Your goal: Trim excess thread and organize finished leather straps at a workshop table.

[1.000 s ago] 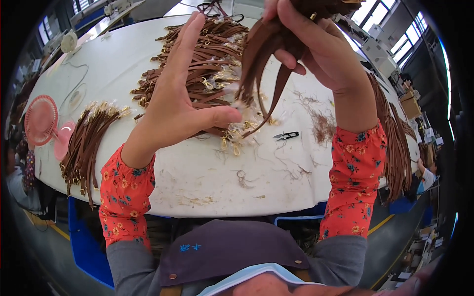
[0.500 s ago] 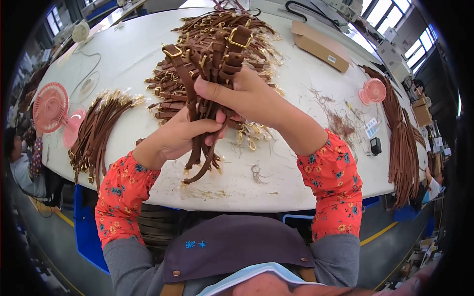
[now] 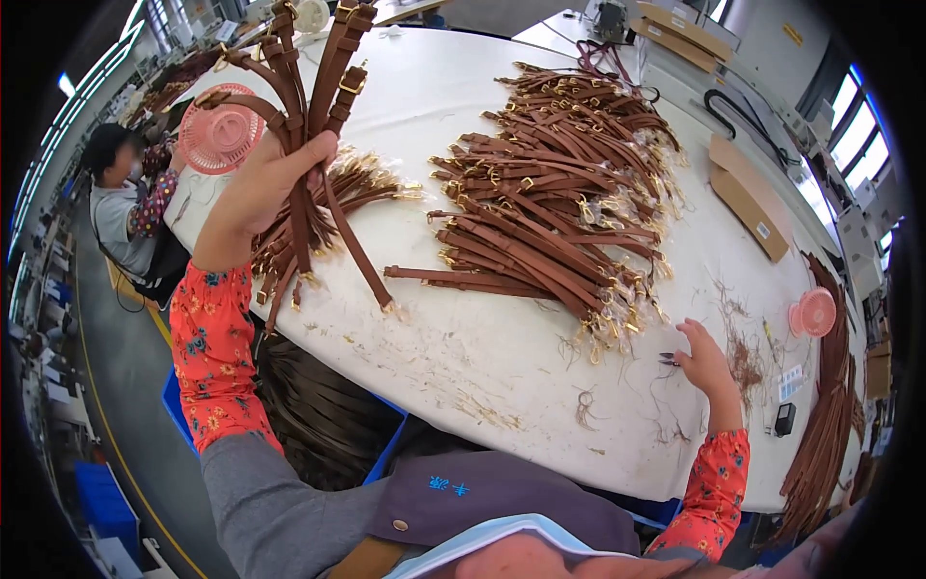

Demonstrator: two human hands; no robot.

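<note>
My left hand [image 3: 280, 183] grips a bunch of brown straps [image 3: 340, 53] with gold buckles, held up at the upper left above another bundle of straps [image 3: 365, 181] with wrapped gold clasps. On the white table [image 3: 453, 367], my right hand [image 3: 704, 359] is at the right of centre, fingers curled over small black thread snips [image 3: 667, 358], index finger raised. A large pile of similar straps [image 3: 559, 222] lies in the middle.
Pink fans [image 3: 220, 125] [image 3: 812, 314] stand left and right. At right are cardboard pieces [image 3: 748, 198], long hanging straps [image 3: 820, 425], a small black object [image 3: 784, 419] and loose threads [image 3: 743, 362]. A co-worker [image 3: 130, 232] sits left; blue bins [image 3: 106, 511] are below.
The hands have separated: my left hand has carried the strap bunch up and leftward, while my right hand has let go and moved down to the snips. The view has swung leftward.
</note>
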